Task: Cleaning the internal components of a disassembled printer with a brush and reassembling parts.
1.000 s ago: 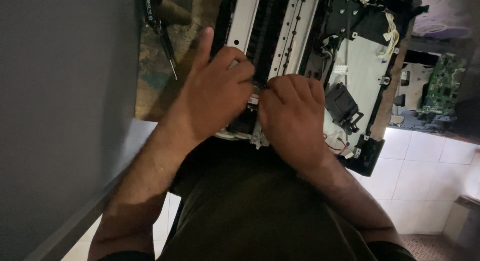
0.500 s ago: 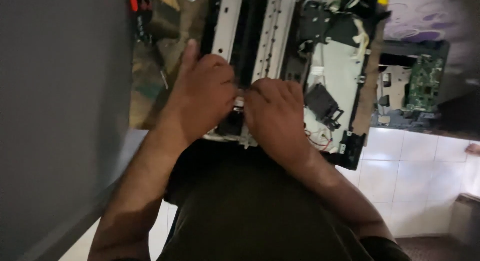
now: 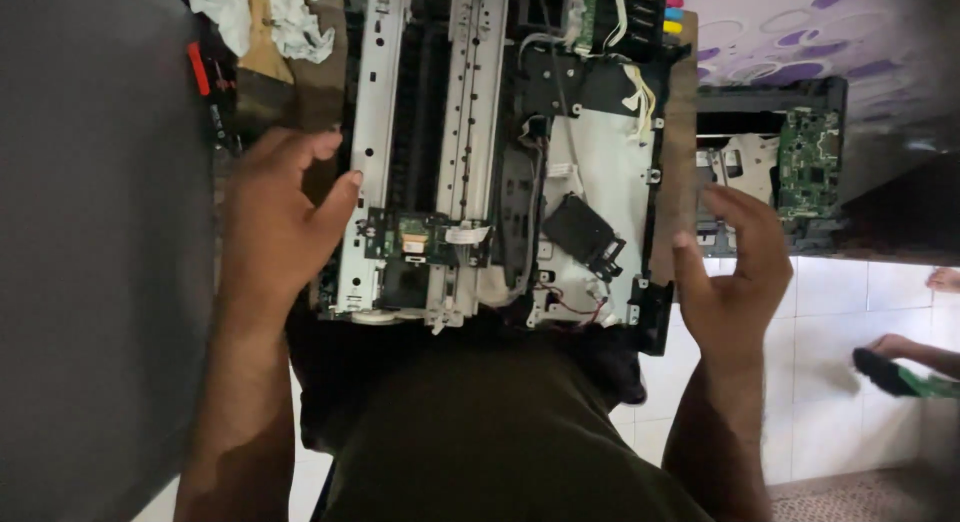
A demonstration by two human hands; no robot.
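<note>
The opened printer [image 3: 500,172] lay across the person's lap with its covers off, so that the metal rails, the wiring and the small circuit board [image 3: 425,237] at its near edge all faced up, within reach of both hands. The left hand [image 3: 275,222] was spread open at the printer's left side, its fingers [image 3: 325,147] curving toward the long metal rail [image 3: 375,132]; the thumb tip looked to be touching that rail's edge, though nothing was pinched or clasped, and the palm seemed placed to steady or take hold of that flank. The right hand [image 3: 735,272] was open too, fingers slightly curled and apart from the printer, hovering just beyond its right edge beside the black corner piece [image 3: 655,317], as if matched to the left hand so the frame sat between the two. The black block [image 3: 583,232] on the white plate lay between the hands, nearer the right fingers. Past the right fingertips, a second stripped unit with a green circuit board [image 3: 810,162] rested against the tiled wall. Beyond the left fingers, a crumpled white cloth [image 3: 265,12] and a red-handled tool [image 3: 198,70] lay out of the way. Low at the far right, another person's hand [image 3: 890,347] held a dark flat part.
</note>
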